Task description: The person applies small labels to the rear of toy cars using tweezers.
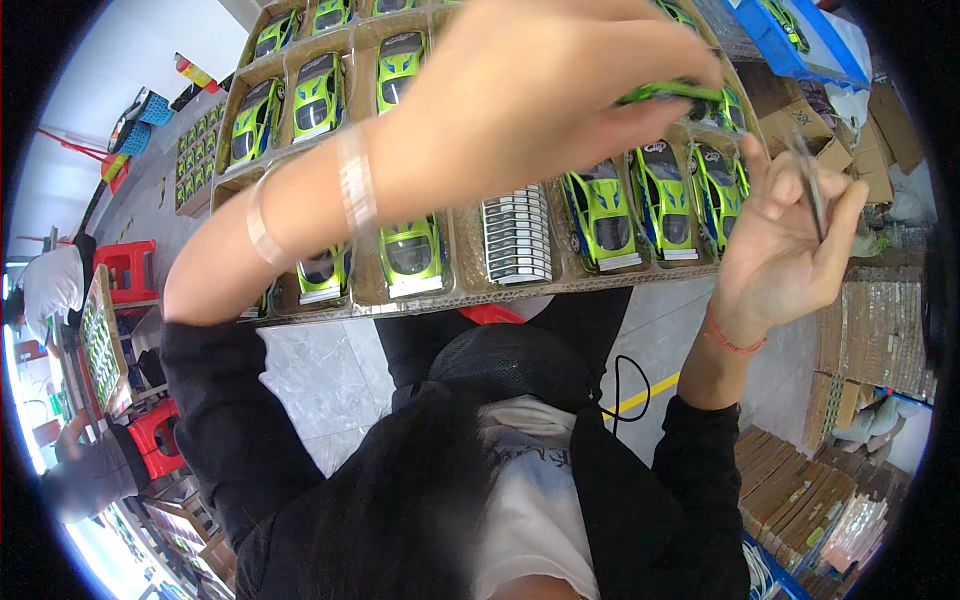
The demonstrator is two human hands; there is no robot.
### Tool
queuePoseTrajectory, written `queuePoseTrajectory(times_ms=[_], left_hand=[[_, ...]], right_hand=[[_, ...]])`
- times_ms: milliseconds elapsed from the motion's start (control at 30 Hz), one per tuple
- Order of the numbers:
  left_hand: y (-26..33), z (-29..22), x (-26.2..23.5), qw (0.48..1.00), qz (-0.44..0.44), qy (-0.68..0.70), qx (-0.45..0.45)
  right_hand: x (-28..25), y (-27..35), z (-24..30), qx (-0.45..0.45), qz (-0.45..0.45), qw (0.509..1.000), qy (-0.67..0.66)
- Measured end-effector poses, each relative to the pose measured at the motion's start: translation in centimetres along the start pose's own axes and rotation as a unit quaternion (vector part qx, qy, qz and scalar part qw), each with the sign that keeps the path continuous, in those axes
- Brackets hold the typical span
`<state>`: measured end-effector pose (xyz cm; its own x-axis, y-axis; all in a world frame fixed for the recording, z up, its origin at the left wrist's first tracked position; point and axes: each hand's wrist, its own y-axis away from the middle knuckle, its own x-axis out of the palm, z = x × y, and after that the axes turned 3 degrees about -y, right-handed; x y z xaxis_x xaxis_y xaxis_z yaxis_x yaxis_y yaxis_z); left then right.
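My left hand (560, 85) reaches across the tray to its right side, blurred by motion. Its fingers close round a green toy car (670, 92), partly hidden by the hand. At the tray's right edge, my right hand (785, 230) is turned palm up. Between its fingers is a thin, flat, greyish strip-like tool (810, 190), seen edge-on; its exact kind cannot be made out. Green toy cars with dark windows, such as this one (605, 215), sit in the cells of a cardboard tray (460, 297). One front cell holds a sheet of striped black-and-white labels (516, 235).
A blue bin (800, 45) with a green car stands beyond the tray at right. Stacked cardboard (790, 490) lies at lower right. Red stools (125, 272) and a person at a bench (58, 290) are at left. Another car tray (197, 165) rests on the floor.
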<state>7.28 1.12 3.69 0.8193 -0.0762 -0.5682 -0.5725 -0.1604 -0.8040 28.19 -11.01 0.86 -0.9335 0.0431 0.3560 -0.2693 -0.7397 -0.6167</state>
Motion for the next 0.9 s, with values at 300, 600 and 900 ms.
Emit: queuePoseTrajectory(times_ms=[300, 600, 900], left_hand=[[-1.2, 6.6, 12.8, 0.952, 0.156, -0.258, 0.051], [0.3, 9.2, 5.9, 0.933, 0.351, -0.066, -0.049], [1.8, 8.4, 5.5, 0.977, 0.159, -0.141, -0.02]], right_hand=[[-0.8, 3.9, -0.3, 0.047, -0.089, 0.993, 0.058], [-0.9, 4.5, -1.7, 0.154, -0.052, 0.986, 0.021], [2.9, 4.2, -2.8, 0.264, 0.069, 0.957, 0.096]])
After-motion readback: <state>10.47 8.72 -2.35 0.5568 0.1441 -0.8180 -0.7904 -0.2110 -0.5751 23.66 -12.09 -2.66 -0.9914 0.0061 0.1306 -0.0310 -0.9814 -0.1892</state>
